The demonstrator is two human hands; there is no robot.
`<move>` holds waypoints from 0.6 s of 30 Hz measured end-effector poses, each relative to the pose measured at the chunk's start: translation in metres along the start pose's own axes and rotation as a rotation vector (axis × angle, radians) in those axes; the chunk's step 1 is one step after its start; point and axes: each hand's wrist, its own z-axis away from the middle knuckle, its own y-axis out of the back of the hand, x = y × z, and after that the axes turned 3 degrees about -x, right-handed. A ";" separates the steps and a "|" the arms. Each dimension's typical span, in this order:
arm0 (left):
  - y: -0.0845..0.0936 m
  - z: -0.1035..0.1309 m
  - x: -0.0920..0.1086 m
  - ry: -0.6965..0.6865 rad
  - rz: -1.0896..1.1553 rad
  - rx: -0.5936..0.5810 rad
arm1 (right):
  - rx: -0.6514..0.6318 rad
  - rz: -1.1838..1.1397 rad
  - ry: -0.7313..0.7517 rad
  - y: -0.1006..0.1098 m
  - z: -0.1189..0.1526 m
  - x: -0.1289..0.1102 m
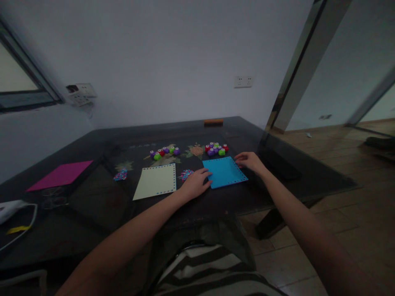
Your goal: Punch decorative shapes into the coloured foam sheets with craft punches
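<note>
A blue sheet (224, 172) with small marks along its edges lies on the dark table in front of me. My left hand (196, 183) rests at its left edge, fingers apart and touching it. At the sheet's upper right edge is my right hand (249, 161), its fingers bent and close together; anything between them is too small to make out. A pale yellow sheet (156, 181), also with dots along its edges, lies to the left. Between the sheets is a pile of small pink and blue pieces (185, 174), partly beside my left hand.
Colourful round pieces with white tops form a left group (165, 152) and a right group (216, 149) behind the sheets. A pink sheet (61, 176), another small pile (120, 174) and a white cable (33, 216) lie left. An orange-brown bar (213, 122) is near the wall.
</note>
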 end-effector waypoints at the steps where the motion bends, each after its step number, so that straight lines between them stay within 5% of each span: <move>1: 0.000 0.000 0.000 0.000 -0.001 0.002 | 0.000 0.003 0.003 0.000 0.000 0.000; 18: -0.005 -0.001 -0.006 -0.027 0.012 0.033 | 0.003 0.025 0.016 -0.001 0.001 -0.001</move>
